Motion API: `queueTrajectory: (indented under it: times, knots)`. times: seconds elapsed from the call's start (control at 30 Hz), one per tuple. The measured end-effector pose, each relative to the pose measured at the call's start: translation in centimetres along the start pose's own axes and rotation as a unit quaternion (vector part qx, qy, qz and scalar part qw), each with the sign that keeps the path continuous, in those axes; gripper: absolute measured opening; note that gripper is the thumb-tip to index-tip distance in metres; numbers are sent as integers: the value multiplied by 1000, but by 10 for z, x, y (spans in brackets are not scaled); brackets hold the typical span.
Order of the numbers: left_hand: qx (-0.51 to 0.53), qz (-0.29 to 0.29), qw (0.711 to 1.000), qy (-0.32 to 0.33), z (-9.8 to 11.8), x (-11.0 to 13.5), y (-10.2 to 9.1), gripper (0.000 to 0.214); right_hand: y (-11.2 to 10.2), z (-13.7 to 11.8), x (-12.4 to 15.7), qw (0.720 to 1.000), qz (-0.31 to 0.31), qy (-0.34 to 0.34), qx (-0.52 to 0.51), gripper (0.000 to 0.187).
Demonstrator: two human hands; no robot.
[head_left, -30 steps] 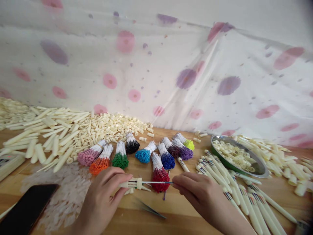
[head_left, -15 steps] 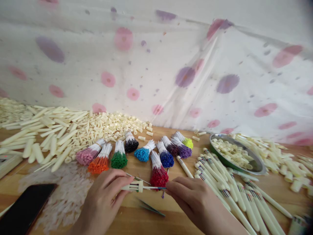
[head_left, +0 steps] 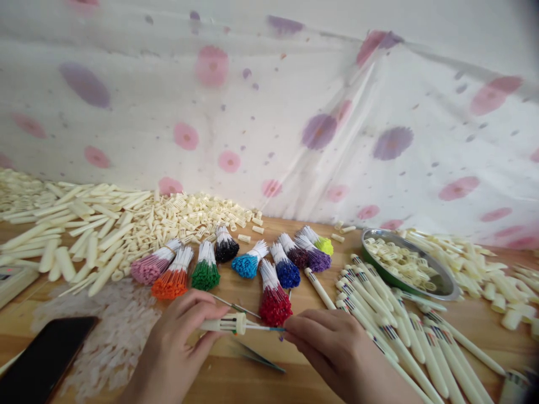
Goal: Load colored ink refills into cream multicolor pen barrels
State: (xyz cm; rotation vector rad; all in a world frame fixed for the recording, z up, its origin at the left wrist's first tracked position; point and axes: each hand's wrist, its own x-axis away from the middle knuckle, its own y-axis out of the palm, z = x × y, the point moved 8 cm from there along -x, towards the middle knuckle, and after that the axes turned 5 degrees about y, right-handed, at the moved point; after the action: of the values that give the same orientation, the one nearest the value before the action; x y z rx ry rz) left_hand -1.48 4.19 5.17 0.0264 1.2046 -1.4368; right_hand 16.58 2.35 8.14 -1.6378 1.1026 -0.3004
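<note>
My left hand (head_left: 179,336) pinches a cream plastic pen core (head_left: 225,324) held level above the wooden table (head_left: 252,387). My right hand (head_left: 332,348) pinches a thin refill (head_left: 263,328) whose tip sits in the core's right end. Just behind lie bundles of refills with coloured ends: red (head_left: 274,303), green (head_left: 205,273), orange (head_left: 170,283), pink (head_left: 147,268), light blue (head_left: 247,265), dark blue (head_left: 287,272), black (head_left: 226,248), purple (head_left: 315,259) and yellow-green (head_left: 324,245).
Cream pen barrels (head_left: 80,224) and small cream parts (head_left: 189,216) are heaped at the left. Assembled pens (head_left: 391,331) lie at the right beside a metal bowl (head_left: 446,289) of parts. A black phone (head_left: 42,359) lies at the lower left. A flowered plastic sheet (head_left: 269,112) hangs behind.
My right hand has moved left toward the core, pushing the refill further in; less of the refill shows between my hands. The left hand stays put.
</note>
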Motion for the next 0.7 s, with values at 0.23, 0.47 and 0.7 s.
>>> queueTrajectory:
  times: [0.23, 0.47, 0.7]
  knots:
    - [-32, -6, 999, 37, 10, 0, 2, 30, 3, 1, -1, 1000, -11, 5, -8, 23]
    - [-45, -12, 998, 48, 11, 0, 3, 32, 9, -3, -1, 1000, -9, -9, 9, 25]
    - [-32, -22, 998, 48, 14, 2, 5, 29, 21, -10, -6, 1000, -6, -22, -10, 31]
